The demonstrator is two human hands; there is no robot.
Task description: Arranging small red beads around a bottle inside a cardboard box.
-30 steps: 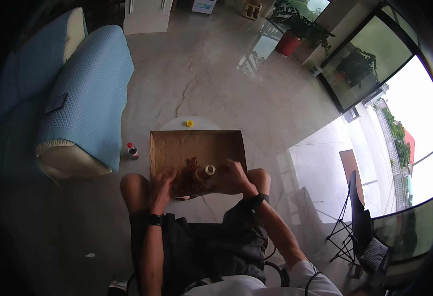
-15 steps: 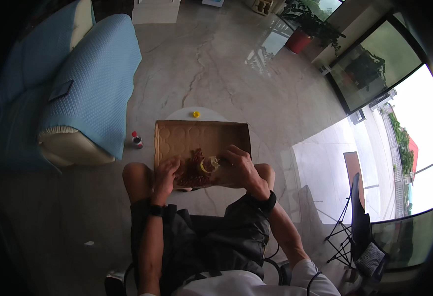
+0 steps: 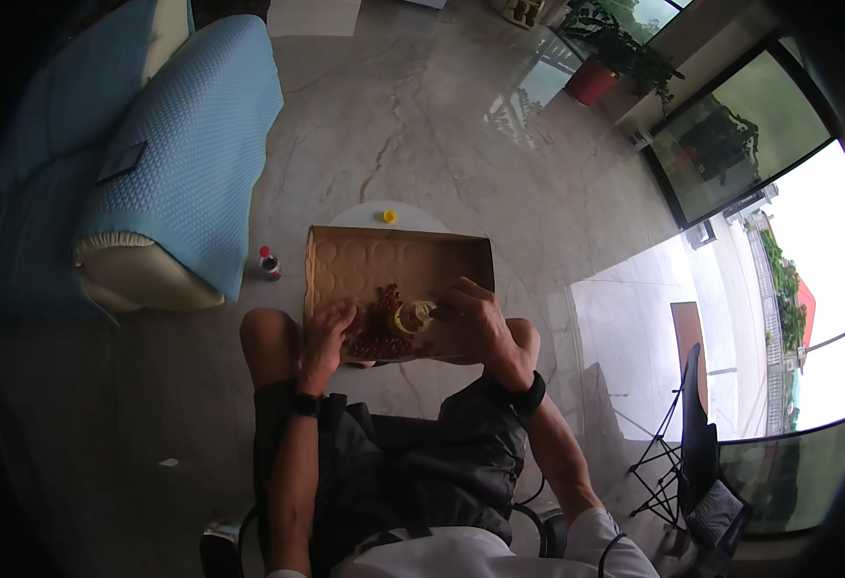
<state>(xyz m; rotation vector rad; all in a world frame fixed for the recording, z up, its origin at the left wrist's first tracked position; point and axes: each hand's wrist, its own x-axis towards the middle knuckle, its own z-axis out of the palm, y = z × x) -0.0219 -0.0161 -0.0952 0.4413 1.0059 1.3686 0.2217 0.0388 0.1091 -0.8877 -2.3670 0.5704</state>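
Observation:
A shallow brown cardboard box [image 3: 345, 262] rests across my lap, its inside marked with round shapes. Small dark red pieces, like beans or beads, lie heaped in its near middle [image 3: 376, 344]. Above the heap a clear jar [image 3: 413, 316] with a yellow ring leans over, its mouth apparently toward the left. At its right end, the bent fingers of my right hand [image 3: 481, 326] close on the jar. My left hand [image 3: 326, 339] is over the box's near left side, beside the red pieces. Its fingers are curled together, and what they hold, if anything, is hidden.
Behind the box a yellow cap [image 3: 390, 217] sits on a round white surface [image 3: 360, 214]. A small red-capped bottle [image 3: 269, 264] stands on the floor to the left, near a blue-covered sofa [image 3: 196, 144]. A folding chair [image 3: 697, 453] stands at right.
The whole view has shifted slightly. Both hands stay almost where they were over the box, and the jar remains tilted at my right hand.

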